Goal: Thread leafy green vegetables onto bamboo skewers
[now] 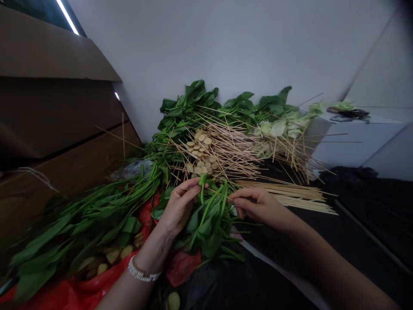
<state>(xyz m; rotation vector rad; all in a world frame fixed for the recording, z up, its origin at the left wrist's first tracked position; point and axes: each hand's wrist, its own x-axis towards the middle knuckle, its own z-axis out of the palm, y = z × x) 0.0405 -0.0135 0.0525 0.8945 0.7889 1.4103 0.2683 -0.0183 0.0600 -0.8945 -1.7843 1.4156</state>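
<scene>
the left hand pinches a bunch of spinach by its green stems, and the right hand curls around the same stems. the bunch's dark, glossy leaves droop over a red plastic bag, just below bamboo skewers scattered with round tan slices.
</scene>
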